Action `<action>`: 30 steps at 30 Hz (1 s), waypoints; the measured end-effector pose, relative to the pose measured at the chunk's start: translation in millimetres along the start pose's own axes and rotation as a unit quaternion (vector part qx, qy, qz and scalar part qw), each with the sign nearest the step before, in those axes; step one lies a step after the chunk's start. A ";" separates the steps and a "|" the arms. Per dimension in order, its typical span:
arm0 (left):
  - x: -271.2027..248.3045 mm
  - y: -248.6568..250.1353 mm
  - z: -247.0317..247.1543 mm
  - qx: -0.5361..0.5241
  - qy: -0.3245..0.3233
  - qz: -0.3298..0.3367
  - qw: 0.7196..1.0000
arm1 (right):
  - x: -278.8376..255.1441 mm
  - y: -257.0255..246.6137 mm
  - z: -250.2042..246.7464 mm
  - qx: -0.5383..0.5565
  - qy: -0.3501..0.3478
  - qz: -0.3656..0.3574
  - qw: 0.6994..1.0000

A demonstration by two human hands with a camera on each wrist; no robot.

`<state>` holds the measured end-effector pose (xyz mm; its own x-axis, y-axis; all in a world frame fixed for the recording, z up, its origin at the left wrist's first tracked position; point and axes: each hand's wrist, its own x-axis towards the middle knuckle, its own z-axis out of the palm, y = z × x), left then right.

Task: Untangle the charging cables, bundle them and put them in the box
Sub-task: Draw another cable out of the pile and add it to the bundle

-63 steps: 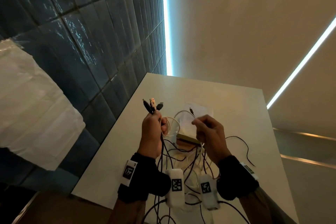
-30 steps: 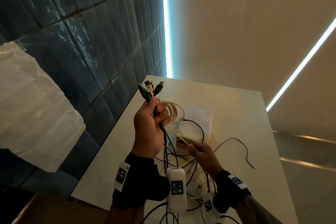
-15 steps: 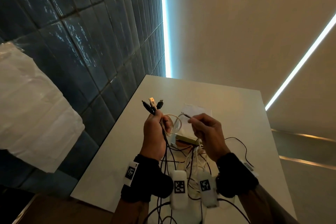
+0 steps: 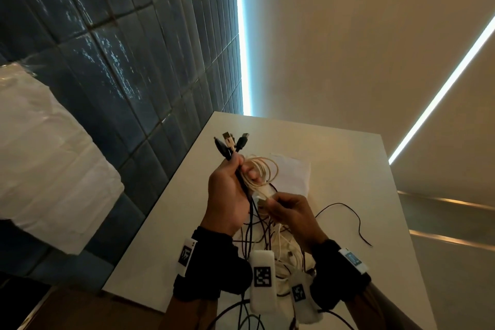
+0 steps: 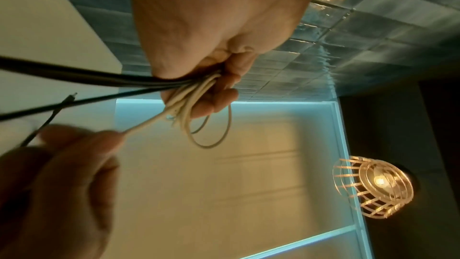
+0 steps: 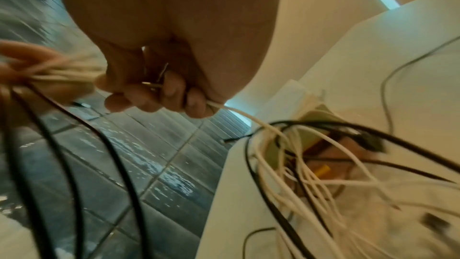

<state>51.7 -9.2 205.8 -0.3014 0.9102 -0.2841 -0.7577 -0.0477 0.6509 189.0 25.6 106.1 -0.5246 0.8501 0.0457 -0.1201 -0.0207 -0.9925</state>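
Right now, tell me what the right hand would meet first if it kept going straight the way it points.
Most likely the left hand and the cream cable coil it grips: the right hand, pinching a strand of that cable, points straight at them. Depth between the hands is unclear.

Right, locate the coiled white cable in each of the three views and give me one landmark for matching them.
Head: coiled white cable at centre, looped beside the left hand.
Left wrist: the coil hangs below the curled fingers, upper centre.
Right wrist: blurred strands at the left edge.
Shared landmark: the dark tiled wall, also at and.
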 end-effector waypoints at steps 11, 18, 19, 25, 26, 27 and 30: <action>-2.9 8.2 -6.6 0.054 -0.045 0.047 0.996 | -6.0 41.7 -14.0 -0.069 0.032 0.024 0.997; -5.2 22.7 -7.4 0.040 -0.061 0.075 0.995 | -4.0 50.0 -18.9 -0.091 0.045 0.020 0.995; -5.9 26.2 -7.4 0.037 -0.063 0.083 0.994 | -3.8 54.3 -21.9 -0.094 0.046 0.021 0.994; -1.7 32.8 -16.5 0.069 -0.004 0.130 0.989 | -3.3 64.4 -39.6 -0.171 0.099 0.054 0.979; 0.2 29.8 -18.5 0.087 0.018 0.131 0.987 | -1.2 58.6 -41.0 -0.151 0.129 0.068 0.978; 2.3 26.1 -19.9 0.104 0.037 0.127 0.986 | 1.2 48.9 -40.9 -0.116 0.159 0.070 0.978; 6.7 13.6 -20.2 0.136 0.072 0.099 0.983 | 7.7 8.4 -31.9 -0.014 0.179 0.027 0.983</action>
<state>27.7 -12.1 198.6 -0.5213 0.8253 -0.2170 -0.4986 -0.0883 0.8623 210.8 48.8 94.5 -0.1978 0.9792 -0.0457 -0.0738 -0.0613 -0.9954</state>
